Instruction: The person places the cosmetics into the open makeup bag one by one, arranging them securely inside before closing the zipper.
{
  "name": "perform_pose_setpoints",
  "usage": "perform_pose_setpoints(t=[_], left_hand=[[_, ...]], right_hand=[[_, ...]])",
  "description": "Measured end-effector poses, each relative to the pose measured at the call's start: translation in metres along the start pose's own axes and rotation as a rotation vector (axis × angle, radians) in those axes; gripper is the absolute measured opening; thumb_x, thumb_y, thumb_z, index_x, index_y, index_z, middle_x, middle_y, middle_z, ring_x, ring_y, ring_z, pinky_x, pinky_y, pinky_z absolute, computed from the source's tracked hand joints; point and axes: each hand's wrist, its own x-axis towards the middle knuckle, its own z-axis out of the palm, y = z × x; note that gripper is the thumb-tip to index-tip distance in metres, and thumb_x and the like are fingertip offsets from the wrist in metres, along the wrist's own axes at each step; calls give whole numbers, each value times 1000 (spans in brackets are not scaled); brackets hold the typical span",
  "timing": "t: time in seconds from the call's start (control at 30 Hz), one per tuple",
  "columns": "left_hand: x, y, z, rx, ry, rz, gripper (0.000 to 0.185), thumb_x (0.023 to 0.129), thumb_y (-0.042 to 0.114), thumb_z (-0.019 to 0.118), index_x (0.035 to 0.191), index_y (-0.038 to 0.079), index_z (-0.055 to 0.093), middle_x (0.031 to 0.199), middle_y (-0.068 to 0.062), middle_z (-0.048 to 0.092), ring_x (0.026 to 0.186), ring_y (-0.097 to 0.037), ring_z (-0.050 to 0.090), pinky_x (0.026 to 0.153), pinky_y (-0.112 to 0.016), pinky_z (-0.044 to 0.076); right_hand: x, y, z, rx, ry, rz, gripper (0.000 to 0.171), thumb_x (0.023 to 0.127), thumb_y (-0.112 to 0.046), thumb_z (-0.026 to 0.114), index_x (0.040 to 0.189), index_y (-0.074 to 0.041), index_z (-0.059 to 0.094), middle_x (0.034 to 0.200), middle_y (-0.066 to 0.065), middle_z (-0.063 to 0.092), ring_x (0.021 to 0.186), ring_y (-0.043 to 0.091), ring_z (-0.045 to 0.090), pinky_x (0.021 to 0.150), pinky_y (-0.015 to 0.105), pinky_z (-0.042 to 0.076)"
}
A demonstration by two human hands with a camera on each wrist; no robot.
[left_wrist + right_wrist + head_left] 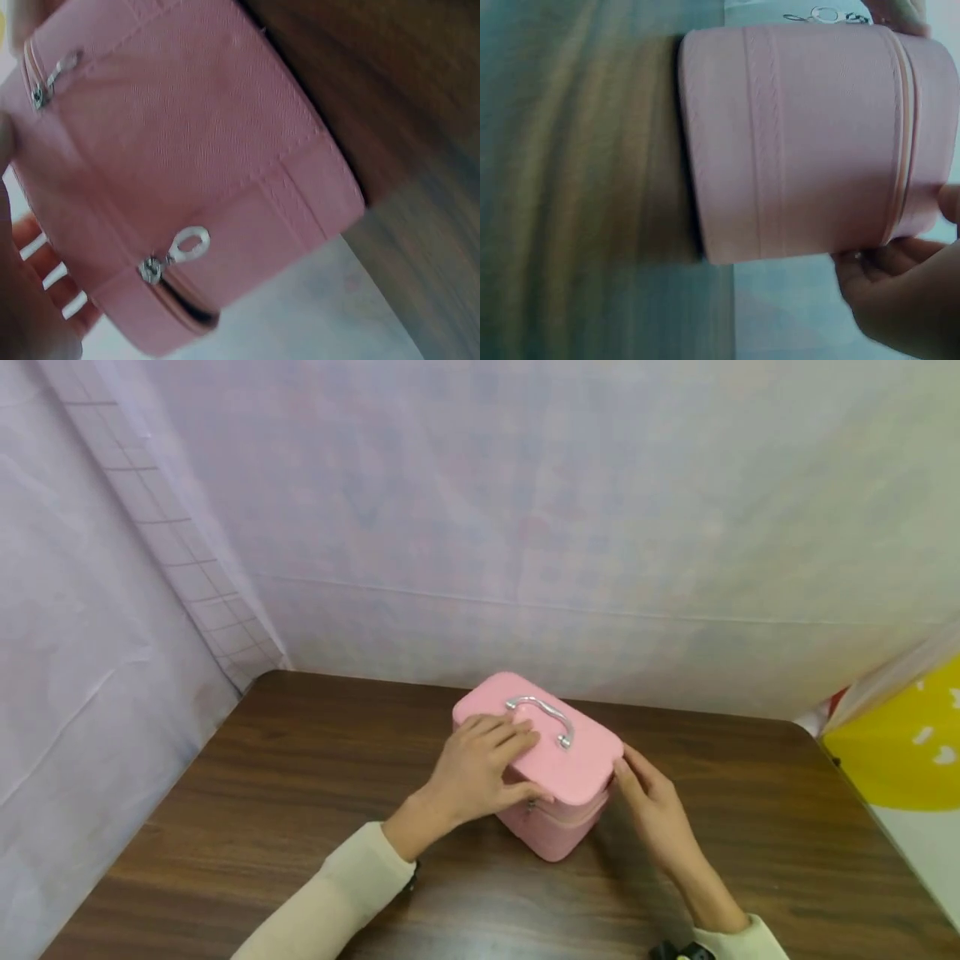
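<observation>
A pink cosmetic case (555, 835) with a silver handle (540, 706) on its lid stands upright on the table. My left hand (480, 764) holds the lid's near left edge, fingers spread on top and thumb at the front edge. At the right corner, my right hand (660, 814) grips the lid, thumb on top and fingers round the side. In the left wrist view, two zipper pulls show, one a silver ring pull (189, 244). A dark gap shows in the seam beside that pull. The lid rests down on the body; the inside is hidden.
The brown wooden table (262, 827) reaches back to a pale hanging sheet (525, 527). Another white sheet (90, 652) hangs along the left. Past the table's right edge is a yellow patterned item (900, 752).
</observation>
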Motion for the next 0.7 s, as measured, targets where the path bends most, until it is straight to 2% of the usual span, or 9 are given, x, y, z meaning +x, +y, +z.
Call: perform_pose_setpoints(t=[0.07,0.2,0.27,0.37,0.43,0.6,0.7], left_hand=[[-1,5,1,42,21,-29,72,69,67,71,116,12,70,119,-3,66,116,-23,57,99,-36,40],[0,12,2,117,55,-79,76,66,72,69,115,14,72,115,-3,68,113,-23,60,90,-37,46],[2,15,3,161,66,-98,78,64,75,67,112,15,73,112,-2,69,108,-22,63,85,-36,49],[7,19,3,237,84,-102,77,65,78,63,106,14,75,106,-2,71,101,-23,66,77,-35,52],[9,20,4,308,101,-106,76,68,80,59,101,13,76,100,-2,72,93,-23,68,68,-32,53],[12,21,5,417,152,-144,75,69,82,55,91,13,75,87,0,72,75,-19,68,50,-25,46],[15,23,5,438,143,-178,75,69,83,54,85,13,74,80,0,70,68,-18,66,46,-24,43]], right_hand=[[2,-4,1,-73,26,24,52,103,-32,42,142,3,41,138,19,49,126,29,44,99,21,37],[-2,-11,4,-228,70,32,51,104,-34,40,142,-1,43,132,21,54,119,33,52,99,49,39],[-8,-12,6,-291,110,20,47,104,-31,40,138,-1,47,131,22,55,117,37,53,95,55,40],[-21,-13,11,-337,158,14,39,103,-25,44,132,0,49,128,22,55,115,40,54,92,54,43],[-29,-14,15,-348,173,14,33,101,-21,49,125,2,51,121,20,57,108,38,58,87,50,48],[-41,-15,26,-396,154,-21,16,95,-13,60,105,-1,62,101,10,66,90,26,65,74,37,55],[-41,-14,34,-395,136,-69,11,92,-11,65,97,-2,68,91,7,70,82,23,68,68,32,56]])
